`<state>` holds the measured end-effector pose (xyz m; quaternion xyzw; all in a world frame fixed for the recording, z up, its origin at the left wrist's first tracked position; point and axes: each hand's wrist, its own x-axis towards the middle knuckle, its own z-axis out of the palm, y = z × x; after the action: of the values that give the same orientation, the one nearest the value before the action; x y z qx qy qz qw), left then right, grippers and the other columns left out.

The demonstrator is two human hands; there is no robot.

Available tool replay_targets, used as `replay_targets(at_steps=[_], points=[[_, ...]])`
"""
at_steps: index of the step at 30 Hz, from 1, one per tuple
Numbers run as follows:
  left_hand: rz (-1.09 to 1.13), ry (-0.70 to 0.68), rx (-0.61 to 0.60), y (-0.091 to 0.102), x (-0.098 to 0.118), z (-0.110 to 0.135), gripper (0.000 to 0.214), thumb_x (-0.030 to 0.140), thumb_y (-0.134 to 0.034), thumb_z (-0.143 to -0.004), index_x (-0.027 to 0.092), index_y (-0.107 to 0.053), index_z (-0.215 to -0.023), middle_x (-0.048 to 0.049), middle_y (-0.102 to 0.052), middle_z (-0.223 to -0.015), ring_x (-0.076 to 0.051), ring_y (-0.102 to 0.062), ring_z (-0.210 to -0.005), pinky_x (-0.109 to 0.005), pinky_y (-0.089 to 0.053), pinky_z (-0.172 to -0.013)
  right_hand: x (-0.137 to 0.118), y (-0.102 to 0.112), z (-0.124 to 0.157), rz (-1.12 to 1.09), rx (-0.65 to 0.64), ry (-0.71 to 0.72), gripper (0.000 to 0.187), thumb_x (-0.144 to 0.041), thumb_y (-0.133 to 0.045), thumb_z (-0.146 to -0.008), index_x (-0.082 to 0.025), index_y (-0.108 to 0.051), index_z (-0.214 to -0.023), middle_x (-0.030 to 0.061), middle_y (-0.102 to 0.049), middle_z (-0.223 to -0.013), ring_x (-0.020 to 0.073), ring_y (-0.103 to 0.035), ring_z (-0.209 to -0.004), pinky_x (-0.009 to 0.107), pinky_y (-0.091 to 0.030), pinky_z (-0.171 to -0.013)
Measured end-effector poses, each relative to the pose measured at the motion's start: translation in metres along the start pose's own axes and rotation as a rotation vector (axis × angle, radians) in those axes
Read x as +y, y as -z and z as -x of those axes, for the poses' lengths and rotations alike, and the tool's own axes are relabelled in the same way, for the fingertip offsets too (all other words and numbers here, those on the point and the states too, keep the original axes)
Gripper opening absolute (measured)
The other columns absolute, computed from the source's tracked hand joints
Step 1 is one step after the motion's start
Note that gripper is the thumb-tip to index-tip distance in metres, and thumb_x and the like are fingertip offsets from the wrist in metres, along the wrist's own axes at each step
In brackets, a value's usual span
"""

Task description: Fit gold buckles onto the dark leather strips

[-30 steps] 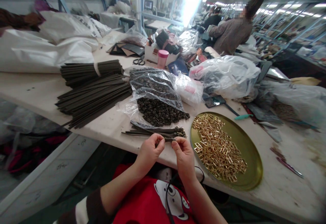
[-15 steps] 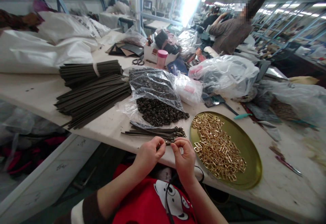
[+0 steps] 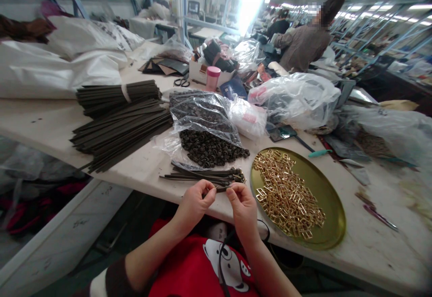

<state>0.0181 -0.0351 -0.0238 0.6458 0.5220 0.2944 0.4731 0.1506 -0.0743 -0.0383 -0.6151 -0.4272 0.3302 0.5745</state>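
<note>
My left hand and my right hand meet at the table's near edge, both pinched on a thin dark strap that runs between their fingertips. What else sits on the strap end is too small to make out. Just beyond the hands lies a small pile of finished dark straps. A round brass tray of several gold buckles is to the right of my right hand. A heap of small dark loops spills from a clear bag behind the straps.
Bundles of long dark strips lie at left on the white table. Clear plastic bags, a pink cup, scissors and a box of parts crowd the back. Another person stands far off.
Both hands stay pinched on the strap with only small finger shifts. The view has drifted slightly.
</note>
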Motion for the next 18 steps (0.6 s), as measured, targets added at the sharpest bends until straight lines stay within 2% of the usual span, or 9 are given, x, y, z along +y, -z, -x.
replay_targets(at_steps=[5,10,18], points=[[0.016,-0.014,0.000,0.000,0.001,0.001,0.019,0.032,-0.047,-0.080,0.017,-0.055,-0.072,0.0043,-0.053,-0.063,-0.011,-0.048,-0.060,-0.020,-0.036,-0.057,-0.002,-0.001,0.001,0.029,0.039,0.063,0.015,-0.032,-0.057,-0.078,-0.018,-0.053,-0.072,0.0000,-0.053,-0.075,0.0156,-0.050,-0.074,0.030,-0.039,-0.073],[0.019,-0.007,0.009,-0.001,0.001,0.001,0.020,0.033,-0.047,-0.080,0.017,-0.055,-0.071,0.0036,-0.053,-0.063,-0.011,-0.048,-0.060,-0.021,-0.037,-0.057,-0.004,-0.001,0.000,0.029,0.036,0.063,0.015,-0.031,-0.057,-0.078,-0.019,-0.053,-0.070,0.0005,-0.053,-0.076,0.0159,-0.050,-0.075,0.030,-0.039,-0.073],[0.039,0.001,0.029,0.001,0.001,-0.003,0.020,0.034,-0.047,-0.078,0.017,-0.056,-0.072,0.0035,-0.054,-0.063,-0.011,-0.049,-0.060,-0.020,-0.038,-0.057,0.015,0.000,-0.003,-0.260,0.016,-0.295,0.026,-0.044,-0.060,-0.073,-0.018,-0.054,-0.074,-0.0028,-0.050,-0.065,0.0118,-0.046,-0.059,0.025,-0.039,-0.060]])
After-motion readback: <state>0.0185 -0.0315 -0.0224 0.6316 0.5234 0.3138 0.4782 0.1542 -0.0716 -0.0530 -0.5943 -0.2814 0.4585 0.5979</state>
